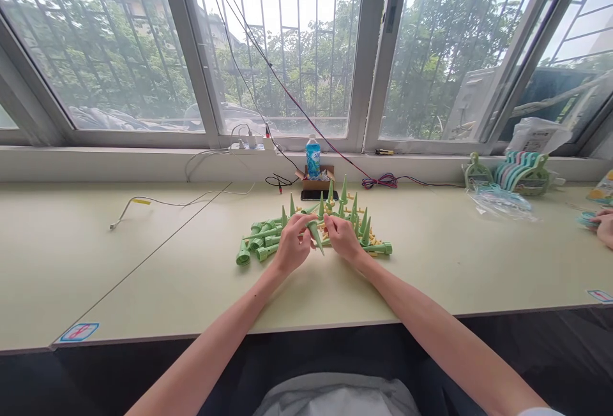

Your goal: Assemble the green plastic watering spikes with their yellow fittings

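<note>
My left hand (294,241) is closed round a green plastic spike (315,236), whose pointed end slants down toward me. Close beside it, my right hand (342,235) has its fingers pinched near the spike's upper part; what lies between those fingertips is too small to make out. Around both hands is a pile of similar green plastic spikes. Several stand point up, like the spike (343,191) at the back, while tube-shaped green pieces (243,254) lie on the left. Small yellow plastic pieces (376,240) are scattered among them, partly covered by my hands.
Behind the pile are a phone (312,195), a small cardboard box (320,181) and a blue bottle (313,157). Cables (383,180) run along the table (191,288). Green hanger-like items (522,173) and plastic bags stand at right, near another person's hand (605,228).
</note>
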